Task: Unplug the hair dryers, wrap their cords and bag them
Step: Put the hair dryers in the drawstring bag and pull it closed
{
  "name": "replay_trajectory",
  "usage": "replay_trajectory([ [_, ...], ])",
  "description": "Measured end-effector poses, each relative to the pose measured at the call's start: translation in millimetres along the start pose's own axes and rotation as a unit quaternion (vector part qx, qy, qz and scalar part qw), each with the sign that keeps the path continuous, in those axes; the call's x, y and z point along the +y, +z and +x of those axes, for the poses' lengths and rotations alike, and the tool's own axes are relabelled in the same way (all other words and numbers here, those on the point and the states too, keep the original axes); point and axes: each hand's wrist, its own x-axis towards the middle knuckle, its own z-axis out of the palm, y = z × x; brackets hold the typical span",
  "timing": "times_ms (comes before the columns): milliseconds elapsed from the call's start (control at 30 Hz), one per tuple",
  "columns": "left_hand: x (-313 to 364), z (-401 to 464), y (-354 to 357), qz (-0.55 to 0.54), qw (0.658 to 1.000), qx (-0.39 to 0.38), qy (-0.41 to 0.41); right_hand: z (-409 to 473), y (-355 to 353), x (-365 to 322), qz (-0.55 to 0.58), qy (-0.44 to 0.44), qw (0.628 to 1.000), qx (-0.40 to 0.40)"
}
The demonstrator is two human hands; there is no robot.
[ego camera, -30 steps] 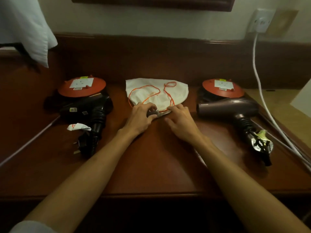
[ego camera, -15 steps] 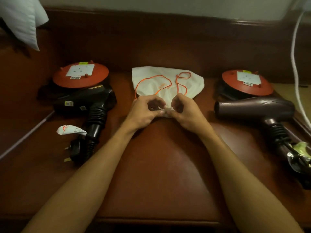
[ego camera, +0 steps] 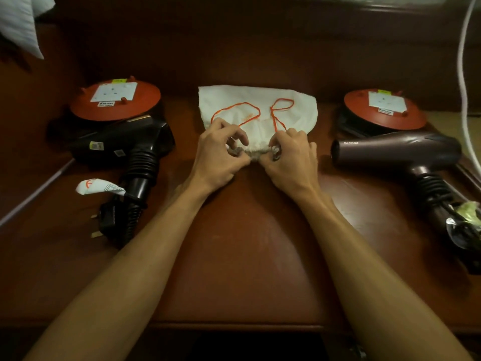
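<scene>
A white drawstring bag with an orange cord lies flat at the middle of the wooden table. My left hand and my right hand pinch the bag's near, gathered edge side by side. A black hair dryer lies at the left with its cord wrapped on the handle and its plug beside it. A dark purple hair dryer lies at the right, cord bundled at its handle end.
Two orange cable reels stand at the back, the left cable reel behind the black dryer, the right cable reel behind the purple dryer. A white cable hangs at the far right. A white paper tag lies near the black dryer. A pillow is top left.
Both hands went from resting on the bag's near edge to pinching it and gathering it up. The view has tilted down and closer; the wall socket is out of sight.
</scene>
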Motion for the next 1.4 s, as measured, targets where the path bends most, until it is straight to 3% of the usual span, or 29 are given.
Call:
replay_trajectory([
  [200, -4.8, -1.1, -17.9, 0.042, 0.999, 0.010, -0.001, 0.3, -12.6, 22.9, 0.008, 0.078, 0.995, 0.064],
  [400, -10.7, -4.8, -18.6, 0.066, 0.996, -0.022, -0.049, -3.7, -13.0, 20.7, 0.052, 0.055, 0.996, 0.041],
  [600, -7.8, 0.1, -27.7, 0.185, 0.982, 0.011, -0.047, -1.7, -17.4, 16.6, 0.068, 0.040, 0.995, 0.053],
  [733, 2.1, 1.9, -41.1, 0.202, 0.978, 0.058, -0.019, -0.8, -24.6, 12.8, 0.134, -0.003, 0.990, 0.049],
  [833, 7.2, 1.4, -44.0, 0.173, 0.983, 0.066, 0.002, 0.2, -25.7, 17.3, 0.092, -0.037, 0.993, 0.065],
  [1100, 11.0, 2.7, -37.1, 0.123, 0.992, -0.002, 0.015, 3.0, -31.6, 21.5, -0.027, -0.033, 0.993, 0.112],
  [1267, 8.5, 2.0, -34.6, 0.195, 0.979, -0.056, -0.018, 1.9, -31.6, 22.3, -0.081, 0.013, 0.996, 0.029],
  [1400, 7.7, -1.6, -36.3, 0.281, 0.956, -0.058, -0.061, 0.3, -32.1, 19.1, -0.055, 0.034, 0.997, -0.044],
])
